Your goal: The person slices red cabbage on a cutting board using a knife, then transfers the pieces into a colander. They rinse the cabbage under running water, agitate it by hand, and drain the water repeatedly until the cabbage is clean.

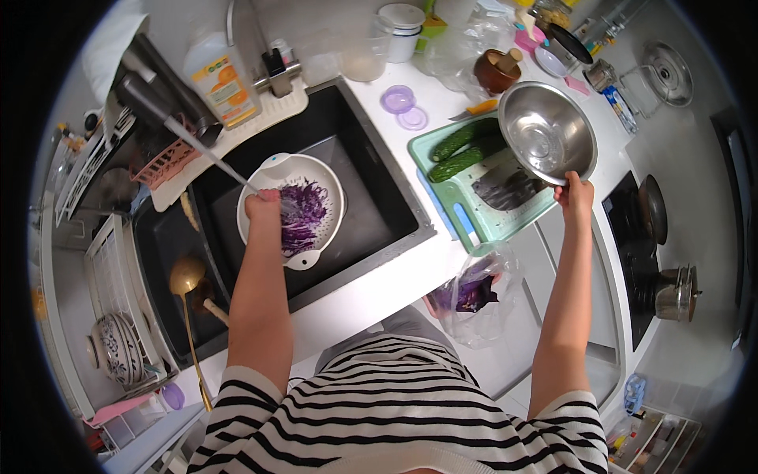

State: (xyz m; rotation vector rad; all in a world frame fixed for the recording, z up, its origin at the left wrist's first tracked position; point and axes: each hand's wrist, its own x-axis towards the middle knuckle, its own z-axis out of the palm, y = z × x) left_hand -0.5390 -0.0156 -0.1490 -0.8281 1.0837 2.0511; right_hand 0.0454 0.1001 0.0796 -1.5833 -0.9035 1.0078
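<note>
My left hand (265, 204) is at the left inner side of a white colander (327, 172) in the black sink (379, 195); its fingers are partly hidden, so their hold is unclear. Shredded purple cabbage (303, 213) lies in the colander. A stream from the grey faucet (177, 127) falls by that hand. My right hand (574, 195) grips the rim of a stainless steel bowl (548, 133), tilted above the right part of a green cutting board (459, 201). Two cucumbers (459, 163) lie on the board, left of the bowl, near a wet dark patch.
A knife with an orange handle (482, 106) lies behind the board. Purple lids (398, 99) and a wooden mortar (496, 71) are on the counter. A brass ladle (188, 277) rests in the left basin. Below the counter edge hangs a plastic bag (482, 296). The cooktop (630, 255) is at right.
</note>
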